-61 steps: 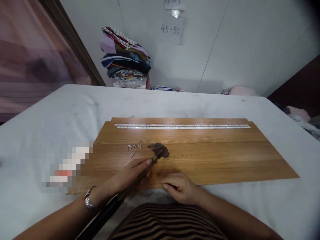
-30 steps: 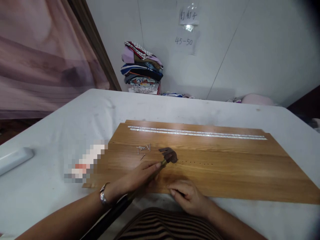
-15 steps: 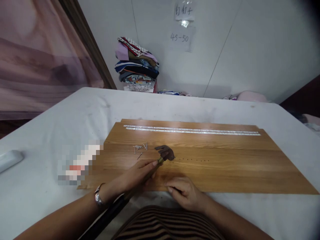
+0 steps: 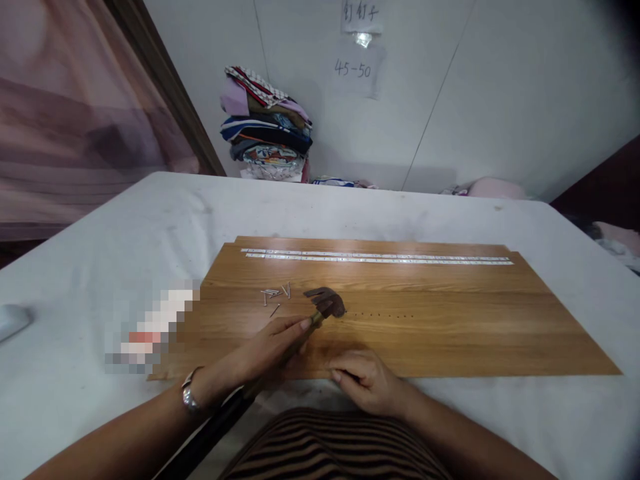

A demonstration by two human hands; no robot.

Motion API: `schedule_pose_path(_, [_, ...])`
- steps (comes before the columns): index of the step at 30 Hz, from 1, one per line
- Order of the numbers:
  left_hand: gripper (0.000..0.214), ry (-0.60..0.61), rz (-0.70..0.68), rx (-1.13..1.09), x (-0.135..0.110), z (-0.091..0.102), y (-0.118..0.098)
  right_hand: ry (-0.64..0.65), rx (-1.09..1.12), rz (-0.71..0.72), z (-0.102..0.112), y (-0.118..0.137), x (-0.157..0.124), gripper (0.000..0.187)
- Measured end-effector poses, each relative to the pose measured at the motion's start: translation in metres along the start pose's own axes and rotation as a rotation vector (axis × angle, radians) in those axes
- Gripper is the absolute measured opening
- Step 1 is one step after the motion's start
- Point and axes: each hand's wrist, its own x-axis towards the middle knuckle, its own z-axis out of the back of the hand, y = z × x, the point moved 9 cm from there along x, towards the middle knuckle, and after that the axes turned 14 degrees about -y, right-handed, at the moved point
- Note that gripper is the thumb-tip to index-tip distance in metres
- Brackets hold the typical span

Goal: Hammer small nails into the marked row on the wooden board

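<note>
Just our view swings a touch compared with half a second ago: everything sits slightly further left and higher, while both hands and the hammer (image 4: 325,303) keep the same spots against the wooden board (image 4: 465,333). Our left hand (image 4: 273,343) has its fingers wrapped round the hammer's handle up near the head, thumb lying along it, and the dark lower end of the handle runs back beside our forearm. We've got the head over the middle part of the board, at the left end of a row of tiny dark dots (image 4: 379,315); we can't tell whether it touches the wood, and the dots are too small to make out. Our right hand (image 4: 367,380) sits at the board's near edge, fingers folded into a loose fist. Left of the hammer head we have a little scatter of loose nails (image 4: 271,293) lying on the board. Two white marked strips (image 4: 375,257) run along its far side. Board's flat on our white-covered desk (image 4: 150,220), with something pixelated (image 4: 157,323) by its left edge, and folded clothes (image 4: 270,130) stacked behind the desk.
</note>
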Motion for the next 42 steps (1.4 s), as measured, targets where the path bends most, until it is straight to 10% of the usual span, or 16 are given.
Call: schedule_pose_path(42, [0.052, 0.027, -0.014, -0.003, -0.0004, -0.0024, -0.0025, 0.027, -0.032, 0.016, -0.0036, -0.0035, -0.0026, 0.026])
